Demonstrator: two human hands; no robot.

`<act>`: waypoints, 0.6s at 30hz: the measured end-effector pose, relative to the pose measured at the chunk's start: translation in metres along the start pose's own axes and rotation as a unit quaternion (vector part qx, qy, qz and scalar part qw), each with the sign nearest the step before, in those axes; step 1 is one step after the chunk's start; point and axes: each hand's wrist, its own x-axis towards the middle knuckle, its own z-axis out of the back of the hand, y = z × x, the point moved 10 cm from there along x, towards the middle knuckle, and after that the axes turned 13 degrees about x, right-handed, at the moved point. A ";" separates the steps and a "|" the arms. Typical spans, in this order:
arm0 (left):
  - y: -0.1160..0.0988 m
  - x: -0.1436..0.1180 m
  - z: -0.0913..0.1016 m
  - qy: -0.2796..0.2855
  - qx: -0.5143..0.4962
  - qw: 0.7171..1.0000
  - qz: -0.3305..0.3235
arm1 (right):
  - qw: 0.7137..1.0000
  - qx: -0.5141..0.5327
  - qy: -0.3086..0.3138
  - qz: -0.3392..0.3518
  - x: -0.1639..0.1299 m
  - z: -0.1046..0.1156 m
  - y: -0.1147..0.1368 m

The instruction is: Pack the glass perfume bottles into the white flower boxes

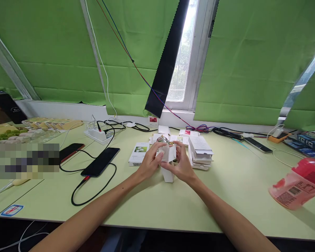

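Both my hands hold one small white cardboard box (168,175) above the middle of the table, its flaps standing up. My left hand (151,158) pinches the box's left side between thumb and fingers. On the other side, my right hand (183,164) grips it with the thumb across the front. Just behind the box a shiny, patterned round object (162,139) shows partly; my fingers hide the rest. A white box with a flower picture (139,154) lies left of my hands. Close by on the right is a stack of flat white cartons (200,150).
A phone (101,161) on a black cable and a power strip (98,134) are at left. At right stand a pink-and-red cup (299,182) and another phone (257,144). Cables (199,128) run along the back edge. Packed goods (13,134) lie far left.
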 end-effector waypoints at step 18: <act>0.001 -0.001 -0.003 0.022 -0.001 1.000 0.011 | 1.000 -0.010 -0.009 0.014 0.000 0.001 0.007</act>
